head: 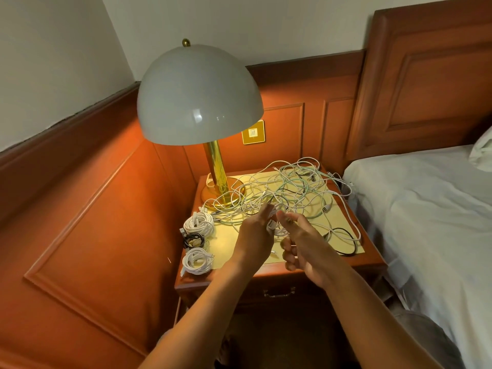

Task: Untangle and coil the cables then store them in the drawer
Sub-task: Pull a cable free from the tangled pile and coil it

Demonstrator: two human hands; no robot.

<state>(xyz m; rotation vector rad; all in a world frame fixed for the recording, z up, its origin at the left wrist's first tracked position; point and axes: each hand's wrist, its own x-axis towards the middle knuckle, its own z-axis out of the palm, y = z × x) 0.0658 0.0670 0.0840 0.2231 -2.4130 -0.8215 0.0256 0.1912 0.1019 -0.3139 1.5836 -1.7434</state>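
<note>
room: wood-panelled corner, bench (343,258) between lamp (199,94) and bed (426,209)
tangle (287,187): on bench top, just beyond both hands
handling: light, limp, snags; take near a plug end
left hand (257,230): pinching a white cable (277,227)
right hand (300,243): curled on same cable
done: three coils (198,222) at left edge
drawer (279,292): closed

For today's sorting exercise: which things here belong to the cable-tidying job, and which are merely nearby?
Job: tangled cables; coiled white cables; coiled black cable; drawer; left hand; right hand.
Nearby: lamp; bed; wall switch.
</note>
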